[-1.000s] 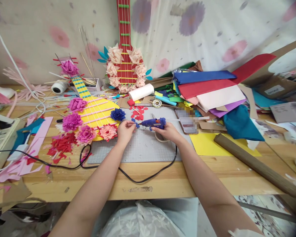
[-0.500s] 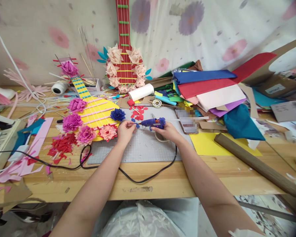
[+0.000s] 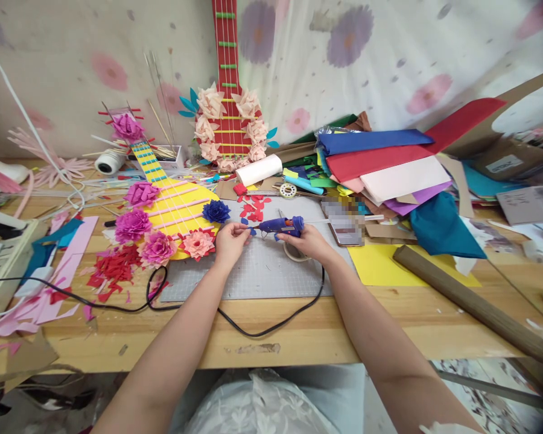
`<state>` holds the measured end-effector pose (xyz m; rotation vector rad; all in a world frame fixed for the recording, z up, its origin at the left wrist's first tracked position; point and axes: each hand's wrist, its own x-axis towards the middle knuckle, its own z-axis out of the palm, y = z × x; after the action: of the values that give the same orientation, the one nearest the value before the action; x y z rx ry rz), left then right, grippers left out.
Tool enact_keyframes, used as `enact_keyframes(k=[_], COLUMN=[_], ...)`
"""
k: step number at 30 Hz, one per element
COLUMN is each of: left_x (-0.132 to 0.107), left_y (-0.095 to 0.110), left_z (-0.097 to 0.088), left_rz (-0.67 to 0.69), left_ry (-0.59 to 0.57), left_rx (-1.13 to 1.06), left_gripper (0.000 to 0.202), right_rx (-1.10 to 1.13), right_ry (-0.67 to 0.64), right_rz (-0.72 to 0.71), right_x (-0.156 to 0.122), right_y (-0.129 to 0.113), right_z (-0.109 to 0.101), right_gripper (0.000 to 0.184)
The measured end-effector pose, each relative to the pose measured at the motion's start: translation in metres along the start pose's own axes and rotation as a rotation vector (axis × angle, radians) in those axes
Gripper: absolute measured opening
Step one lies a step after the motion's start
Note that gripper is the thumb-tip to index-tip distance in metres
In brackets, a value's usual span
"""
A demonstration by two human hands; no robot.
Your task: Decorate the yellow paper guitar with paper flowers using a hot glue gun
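In my right hand is a blue glue gun, its nozzle pointing left and a glue stick out of its back. My left hand pinches a small blue paper petal right at the nozzle tip. Whether the nozzle touches the petal I cannot tell. Both hands are above a grey cutting mat. Beside my left hand lies a yellow paper guitar with pink and purple paper flowers and a dark blue flower. Red paper petals lie beyond the hands.
A black cord loops across the table's front. A tape roll sits under my right hand, with a phone to its right. A red paper guitar stands behind. Folded coloured sheets and a brown roll lie right.
Hardly anything differs. Both hands, the glue gun and the blue petal keep nearly the same place, and the view has shifted very slightly.
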<state>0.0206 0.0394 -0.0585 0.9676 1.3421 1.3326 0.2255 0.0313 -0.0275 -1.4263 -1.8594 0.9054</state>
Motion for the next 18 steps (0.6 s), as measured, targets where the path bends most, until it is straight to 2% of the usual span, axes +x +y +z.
enact_keyframes(k=[8, 11, 13, 18], left_x=[0.0, -0.001, -0.001, -0.003], left_y=[0.004, 0.006, 0.007, 0.012], left_z=[0.001, -0.001, -0.001, 0.001], left_rz=[-0.052, -0.055, -0.047, -0.051], left_ry=[0.004, -0.007, -0.017, -0.001], left_rx=[-0.027, -0.043, -0.06, -0.148], left_gripper=[0.017, 0.02, 0.022, 0.017], right_rx=[-0.019, -0.004, 0.011, -0.043], right_ry=[-0.035, -0.009, 0.068, 0.39], right_rz=[0.035, 0.06, 0.104, 0.259], right_x=[-0.001, -0.001, 0.0, 0.011], right_y=[-0.002, 0.0, 0.006, 0.023], right_z=[-0.001, -0.007, -0.013, -0.025], right_gripper=[0.032, 0.035, 0.04, 0.053])
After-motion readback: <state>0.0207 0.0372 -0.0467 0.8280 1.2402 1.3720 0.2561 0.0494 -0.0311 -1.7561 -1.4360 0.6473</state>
